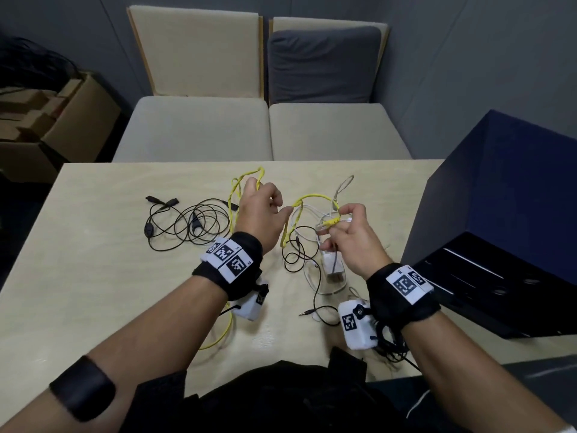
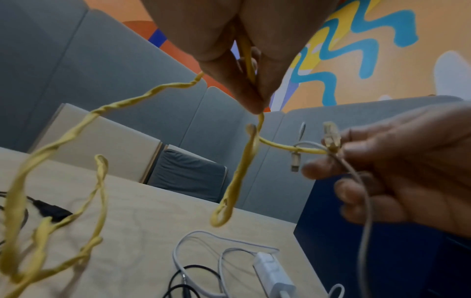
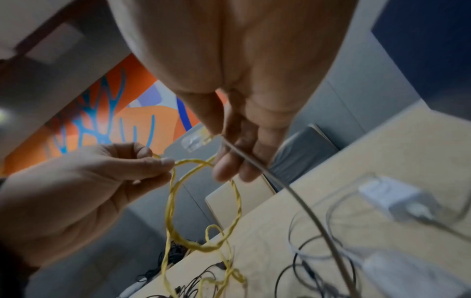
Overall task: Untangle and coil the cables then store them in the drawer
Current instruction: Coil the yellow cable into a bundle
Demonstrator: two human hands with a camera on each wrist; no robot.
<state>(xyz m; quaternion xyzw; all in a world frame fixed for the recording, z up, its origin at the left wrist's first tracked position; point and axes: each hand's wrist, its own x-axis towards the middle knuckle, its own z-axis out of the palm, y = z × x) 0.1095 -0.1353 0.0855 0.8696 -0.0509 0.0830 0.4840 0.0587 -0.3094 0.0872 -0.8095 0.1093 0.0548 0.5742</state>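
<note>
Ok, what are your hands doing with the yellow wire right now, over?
Left hand pinches yellow cable. Right hand holds its plug end plus grey cable. Yellow cable not coiled. Black cables, white charger lie underneath.

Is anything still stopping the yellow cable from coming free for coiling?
Yes. A grey cable crosses the yellow cable near its plug, and the right hand pinches both there. The left hand holds the yellow cable further along; lower loops lie among black cables.

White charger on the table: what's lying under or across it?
A grey cable crosses the white charger; white cable loops beside it. Its underside against the table is hidden.
</note>
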